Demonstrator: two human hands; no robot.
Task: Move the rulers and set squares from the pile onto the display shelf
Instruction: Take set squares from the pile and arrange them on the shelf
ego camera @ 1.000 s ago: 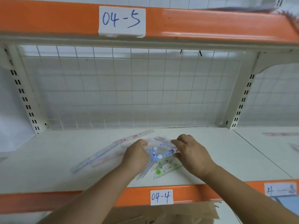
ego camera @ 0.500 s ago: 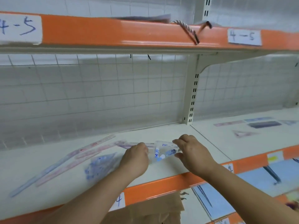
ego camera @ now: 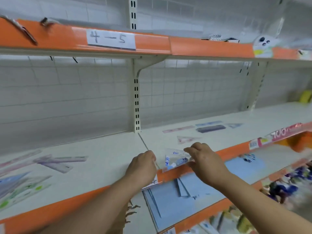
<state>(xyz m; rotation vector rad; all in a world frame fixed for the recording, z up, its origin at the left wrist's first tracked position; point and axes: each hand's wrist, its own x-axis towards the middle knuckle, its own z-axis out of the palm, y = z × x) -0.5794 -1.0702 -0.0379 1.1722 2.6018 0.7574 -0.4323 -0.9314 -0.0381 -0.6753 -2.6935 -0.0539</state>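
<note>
While left hand (ego camera: pixel 142 168) grips packet (ego camera: pixel 175 159), right hand (ego camera: pixel 206 161) pinches

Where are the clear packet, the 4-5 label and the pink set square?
clear packet (ego camera: pixel 175 159): head view, printed middle.
4-5 label (ego camera: pixel 110 39): head view, paper centre.
pink set square (ego camera: pixel 186 140): head view, its middle.

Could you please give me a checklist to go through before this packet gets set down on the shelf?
1. Grip: left hand and right hand each hold an end of the packet: ok.
2. Packet past the seam, over the right-hand shelf: ok.
3. Bare landing spot just behind the packet: ok.
4. Packet apart from the pink set square: ok.
5. Packet lifted or resting on the front edge: cannot tell.
6. Pile cleared: not ok, rulers lie on the left section.
</note>
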